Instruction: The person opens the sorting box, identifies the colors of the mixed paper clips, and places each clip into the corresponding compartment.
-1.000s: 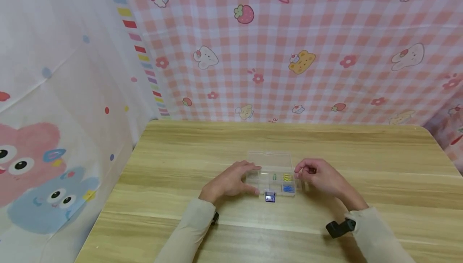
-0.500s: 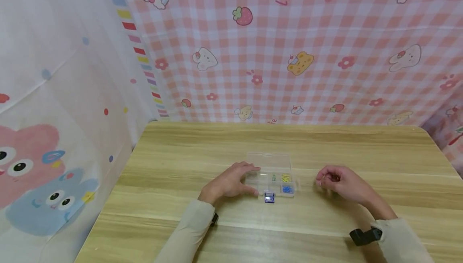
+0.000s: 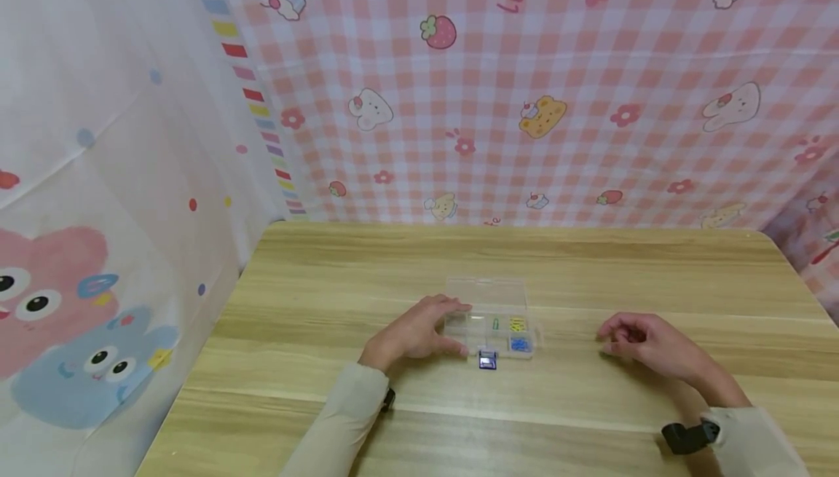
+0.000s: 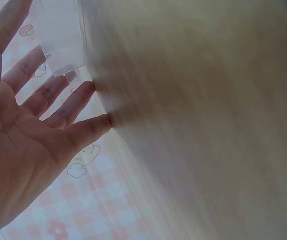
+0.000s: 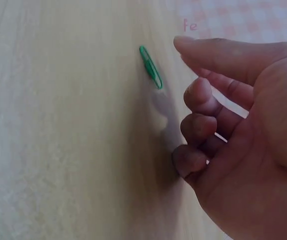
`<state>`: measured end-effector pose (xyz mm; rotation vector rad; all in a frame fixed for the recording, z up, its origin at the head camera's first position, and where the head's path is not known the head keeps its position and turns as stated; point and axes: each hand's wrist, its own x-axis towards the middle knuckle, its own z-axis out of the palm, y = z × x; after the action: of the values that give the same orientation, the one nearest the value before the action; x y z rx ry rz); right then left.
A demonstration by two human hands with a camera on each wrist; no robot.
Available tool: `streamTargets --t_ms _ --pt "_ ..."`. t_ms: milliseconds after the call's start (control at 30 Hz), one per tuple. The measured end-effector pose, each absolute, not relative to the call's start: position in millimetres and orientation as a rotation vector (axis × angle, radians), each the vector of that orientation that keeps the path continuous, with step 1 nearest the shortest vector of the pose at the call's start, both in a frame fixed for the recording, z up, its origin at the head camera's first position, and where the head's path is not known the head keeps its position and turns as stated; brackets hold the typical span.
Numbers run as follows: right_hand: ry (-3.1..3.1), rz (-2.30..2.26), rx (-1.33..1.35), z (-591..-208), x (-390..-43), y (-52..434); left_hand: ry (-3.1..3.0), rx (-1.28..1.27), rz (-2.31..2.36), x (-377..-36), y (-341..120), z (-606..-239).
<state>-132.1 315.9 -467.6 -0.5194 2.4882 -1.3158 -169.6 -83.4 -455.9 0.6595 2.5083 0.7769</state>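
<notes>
A clear plastic compartment box [image 3: 498, 355] lies on the table with its transparent lid [image 3: 488, 291] folded back. My left hand [image 3: 416, 328] holds the box's left end, thumb at the front corner and fingers towards the back. In the left wrist view, that hand's [image 4: 33, 125] fingers are spread and the outer fingertips rest on the table. Inside the box are yellow clips [image 3: 518, 325], blue clips [image 3: 520, 344] and one green clip [image 3: 496, 324]. My right hand [image 3: 649, 346] hovers right of the box, loosely curled, holding nothing visible. Near its fingertips is a green paper clip [image 5: 151, 67], apparently on the table.
A small dark-blue framed piece [image 3: 488, 360] sits at the box's front edge. The wooden table [image 3: 328, 258] meets a pink checked cloth [image 3: 406, 149] at the back. A white printed cloth [image 3: 131, 171] hangs along the left side.
My right hand has moved right and nearer, from beside the box's right end to over the table. The left hand and box have stayed in place.
</notes>
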Motion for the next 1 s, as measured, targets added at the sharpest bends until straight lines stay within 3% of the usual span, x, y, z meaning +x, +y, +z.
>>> streamTargets --t_ms 1000 --pt "2.394 -1.288 -0.465 -480 -131 322 2.511 0.687 0.78 -170 -83 -456"
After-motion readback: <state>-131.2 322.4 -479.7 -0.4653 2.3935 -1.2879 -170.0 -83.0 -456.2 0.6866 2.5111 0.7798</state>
